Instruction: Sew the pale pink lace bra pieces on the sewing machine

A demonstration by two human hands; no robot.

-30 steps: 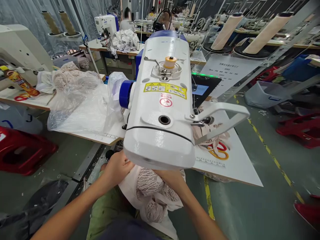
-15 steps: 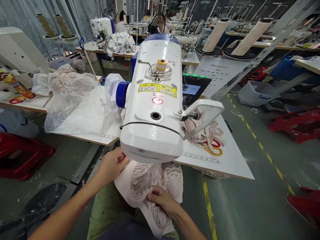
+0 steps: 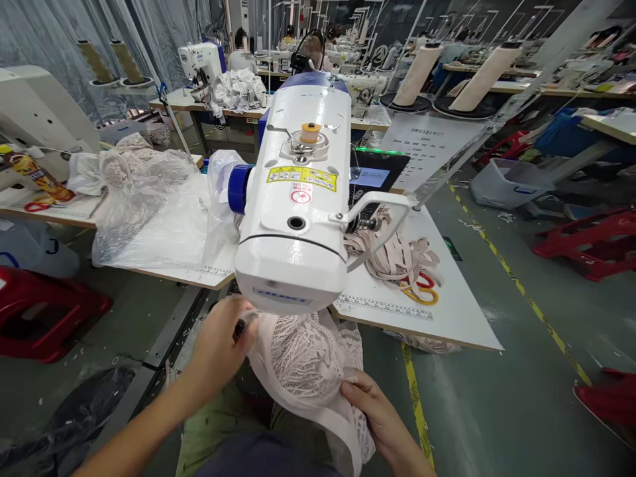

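A pale pink lace garment [image 3: 303,358] hangs from under the head of a white sewing machine [image 3: 293,218] down onto my lap. My left hand [image 3: 221,348] is closed on the garment's upper left edge, just below the machine's front end, with a small dark thing between its fingers. My right hand [image 3: 377,414] grips the garment's lower right edge, fingers curled round the lace. The needle area is hidden under the machine head.
The white table [image 3: 447,318] carries a heap of beige straps [image 3: 397,255] and red and yellow scissors [image 3: 422,288] on the right, clear plastic bags [image 3: 159,212] on the left. Red stools [image 3: 44,311] stand on the floor at both sides. Other sewing stations fill the background.
My right hand has slid down and to the right along the lace, away from the machine. My left hand has dropped slightly. More of the garment hangs out below the machine head.
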